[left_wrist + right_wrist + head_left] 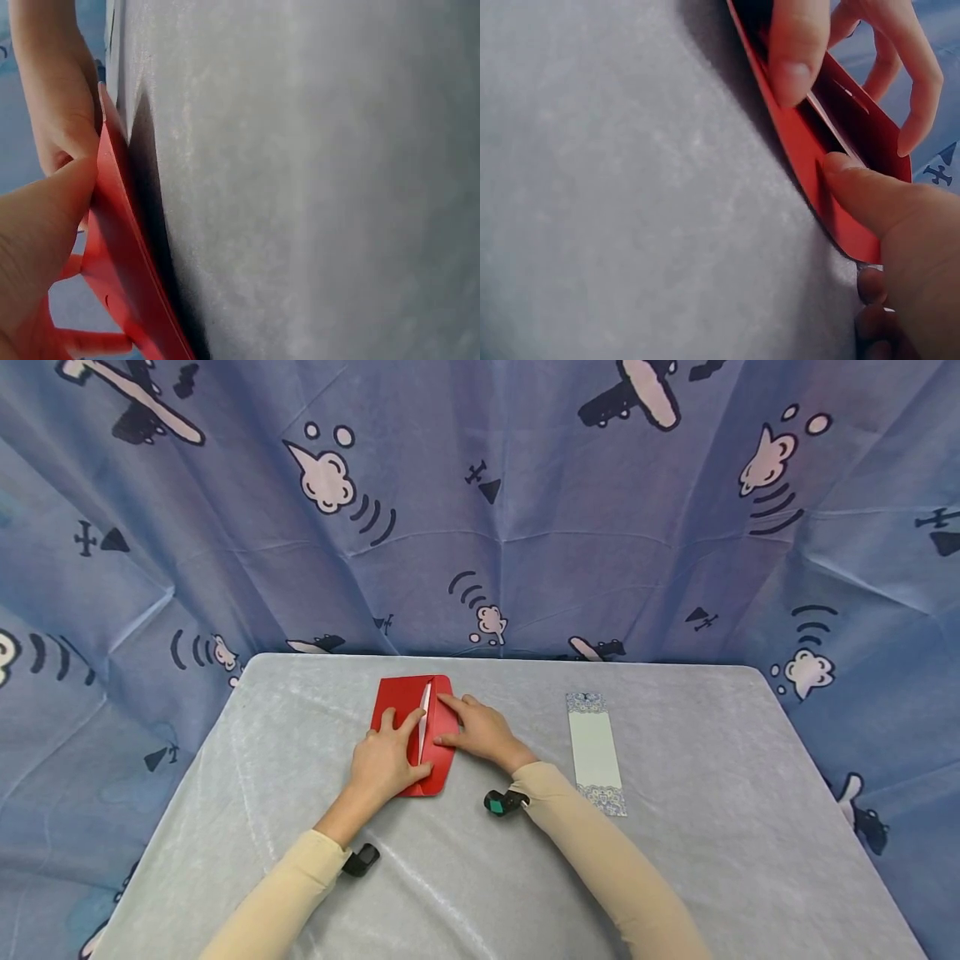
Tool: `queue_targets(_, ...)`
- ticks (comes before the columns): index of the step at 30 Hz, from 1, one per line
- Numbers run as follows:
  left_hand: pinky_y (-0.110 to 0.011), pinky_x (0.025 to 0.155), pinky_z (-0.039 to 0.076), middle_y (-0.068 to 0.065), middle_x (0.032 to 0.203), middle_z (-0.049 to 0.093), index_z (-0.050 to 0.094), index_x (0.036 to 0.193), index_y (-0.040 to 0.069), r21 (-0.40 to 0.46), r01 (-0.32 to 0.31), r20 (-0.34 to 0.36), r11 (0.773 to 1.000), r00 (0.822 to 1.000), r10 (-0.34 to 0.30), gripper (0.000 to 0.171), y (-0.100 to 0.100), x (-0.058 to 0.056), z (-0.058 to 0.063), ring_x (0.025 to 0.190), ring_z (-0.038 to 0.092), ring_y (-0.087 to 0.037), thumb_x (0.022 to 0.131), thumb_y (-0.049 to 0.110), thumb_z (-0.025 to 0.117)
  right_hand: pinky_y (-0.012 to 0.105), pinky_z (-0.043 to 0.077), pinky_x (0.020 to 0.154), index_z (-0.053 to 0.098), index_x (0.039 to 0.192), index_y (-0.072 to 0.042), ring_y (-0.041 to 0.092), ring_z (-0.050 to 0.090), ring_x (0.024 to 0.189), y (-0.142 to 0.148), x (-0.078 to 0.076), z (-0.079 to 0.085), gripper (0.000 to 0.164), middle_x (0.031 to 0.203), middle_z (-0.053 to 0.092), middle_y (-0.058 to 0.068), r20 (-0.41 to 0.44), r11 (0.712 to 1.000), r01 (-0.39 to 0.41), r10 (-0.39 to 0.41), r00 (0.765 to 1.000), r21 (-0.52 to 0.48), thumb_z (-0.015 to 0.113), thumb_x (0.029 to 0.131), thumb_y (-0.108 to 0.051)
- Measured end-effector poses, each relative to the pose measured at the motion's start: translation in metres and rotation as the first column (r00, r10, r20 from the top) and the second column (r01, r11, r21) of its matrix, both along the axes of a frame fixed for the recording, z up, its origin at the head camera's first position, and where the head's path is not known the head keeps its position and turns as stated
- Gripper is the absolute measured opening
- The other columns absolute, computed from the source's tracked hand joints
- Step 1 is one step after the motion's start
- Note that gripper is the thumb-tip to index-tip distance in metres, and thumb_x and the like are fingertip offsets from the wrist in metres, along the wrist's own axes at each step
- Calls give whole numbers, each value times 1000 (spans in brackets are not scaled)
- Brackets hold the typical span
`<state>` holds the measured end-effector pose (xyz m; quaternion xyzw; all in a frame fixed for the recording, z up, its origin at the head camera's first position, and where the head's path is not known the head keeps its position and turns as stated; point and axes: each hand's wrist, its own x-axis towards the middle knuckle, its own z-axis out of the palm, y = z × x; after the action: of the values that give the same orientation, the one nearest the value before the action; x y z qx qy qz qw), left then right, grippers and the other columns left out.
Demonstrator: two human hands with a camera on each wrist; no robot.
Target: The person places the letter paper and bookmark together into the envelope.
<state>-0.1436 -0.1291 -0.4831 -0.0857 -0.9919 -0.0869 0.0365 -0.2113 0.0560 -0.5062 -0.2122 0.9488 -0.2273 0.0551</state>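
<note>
A red envelope (401, 695) lies on the table, with a narrow white strip (424, 706) showing along its opening beside the flap. My left hand (381, 760) rests spread over the envelope, its thumb and fingertips touching the red paper. On the flap side, my right hand (483, 732) pinches the edge. The right wrist view shows the right thumb (870, 195) on the inner face of the flap and the other fingers curled at its far side. To the right lies a long pale card (595, 747) with blue patterned ends, touched by neither hand.
The table (697, 793) is covered with a light grey cloth. Behind it hangs a blue curtain (525, 560) printed with planes and clouds. A small black device (362, 860) sits at the left wrist and another (504, 802) at the right.
</note>
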Motion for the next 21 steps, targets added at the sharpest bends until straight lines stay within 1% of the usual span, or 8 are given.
queue_targets(4, -45, 61, 60, -22, 137, 50, 47, 146, 25, -18, 5, -14, 1000, 1000, -5, 81, 0, 0, 1, 71, 63, -33, 74, 48, 77, 27, 40, 62, 43, 151, -22, 17, 51, 69, -1, 1, 2, 82, 98, 57, 6, 6, 1000, -4, 4, 1000, 6, 74, 82, -53)
queue_targets(7, -46, 63, 60, -22, 137, 51, 47, 146, 26, -24, -1, -22, 1000, 1000, 0, 82, 1, 0, 2, 75, 64, -37, 75, 50, 78, 27, 39, 61, 44, 150, -22, 17, 51, 68, -1, 1, 3, 80, 97, 57, 6, 10, 1000, -3, 2, 1000, 17, 75, 82, -52)
queue_targets(9, -47, 65, 61, -23, 137, 51, 46, 147, 27, -25, -7, -21, 1000, 1000, 7, 79, 2, 0, 3, 78, 65, -39, 78, 51, 76, 27, 38, 61, 45, 149, -22, 17, 50, 68, -2, 1, 3, 79, 97, 56, 6, 10, 1000, 0, -1, 1000, 21, 75, 82, -51)
queue_targets(11, -48, 66, 61, -24, 138, 51, 46, 147, 27, -25, -12, -19, 1000, 1000, 12, 72, 2, 0, 3, 79, 65, -40, 82, 47, 72, 26, 37, 60, 46, 149, -21, 17, 49, 67, -2, 1, 3, 79, 95, 56, 5, 13, 1000, 4, -5, 1000, 21, 75, 82, -51)
queue_targets(15, -49, 65, 61, -26, 141, 50, 48, 146, 26, -11, -18, -20, 1000, 1000, 18, 57, 4, 1, 5, 78, 65, -44, 91, 33, 61, 26, 35, 59, 48, 147, -20, 17, 48, 66, -2, 2, 4, 78, 92, 54, 5, 16, 1000, 7, -8, 1000, 12, 77, 81, -50)
queue_targets(17, -49, 65, 61, -27, 142, 49, 48, 146, 27, -8, -20, -20, 1000, 1000, 20, 54, 4, 1, 5, 81, 65, -46, 93, 28, 57, 26, 34, 58, 49, 147, -20, 17, 47, 66, -3, 2, 5, 78, 92, 54, 5, 18, 1000, 10, -10, 1000, 12, 77, 80, -50)
queue_targets(21, -51, 69, 61, -28, 145, 47, 48, 146, 30, -19, -31, 0, 999, 1000, 31, 51, 5, 1, 4, 91, 65, -49, 95, 27, 54, 26, 33, 58, 48, 148, -20, 17, 47, 66, -3, 2, 4, 79, 91, 54, 5, 22, 1000, 13, -13, 1000, 19, 77, 81, -50)
